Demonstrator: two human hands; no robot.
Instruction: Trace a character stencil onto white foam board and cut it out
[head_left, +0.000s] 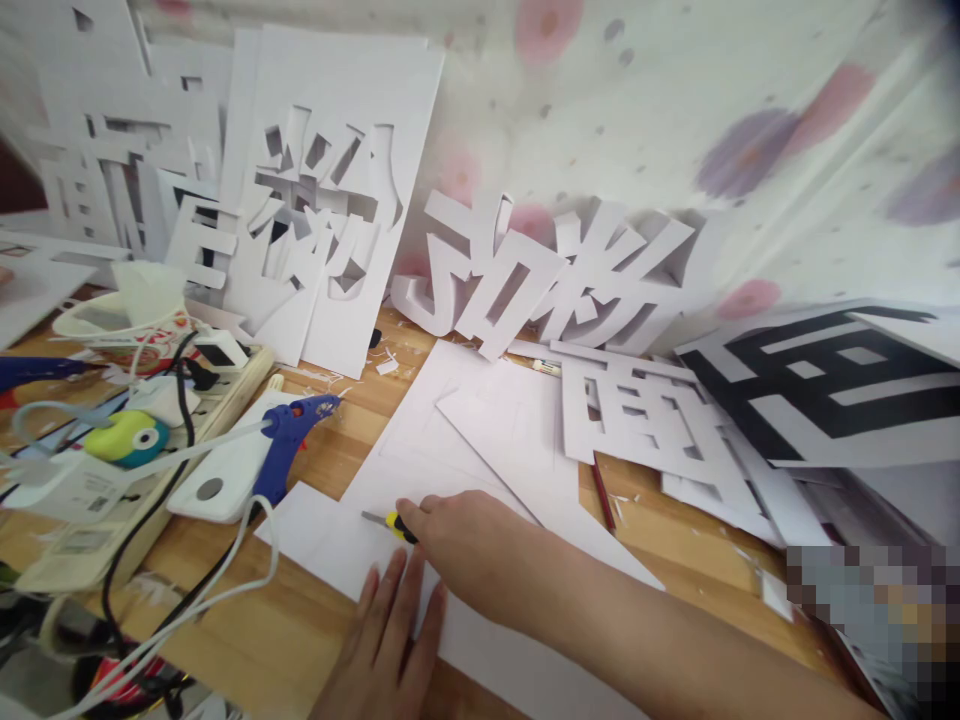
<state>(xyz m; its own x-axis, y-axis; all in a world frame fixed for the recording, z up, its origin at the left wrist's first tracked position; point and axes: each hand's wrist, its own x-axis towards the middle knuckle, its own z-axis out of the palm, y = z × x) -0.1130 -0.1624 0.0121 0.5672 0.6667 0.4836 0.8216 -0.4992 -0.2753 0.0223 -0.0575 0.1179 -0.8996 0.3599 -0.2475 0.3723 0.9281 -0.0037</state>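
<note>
My right hand is closed around a yellow and black utility knife, its blade pointing left over a white foam board strip. Whether the blade touches the board I cannot tell. Just below, my left hand lies flat with its fingers spread, pressing on the near edge of the strip. Beyond my hands is a larger white sheet with faint pencil lines. A second white piece partly overlaps that sheet, and my right forearm hides some of the boards.
On the left lie a blue glue gun, a power strip and tangled cables. Cut-out white characters and boards lean against the patterned wall. A dark red pencil and a black-and-white character board are on the right.
</note>
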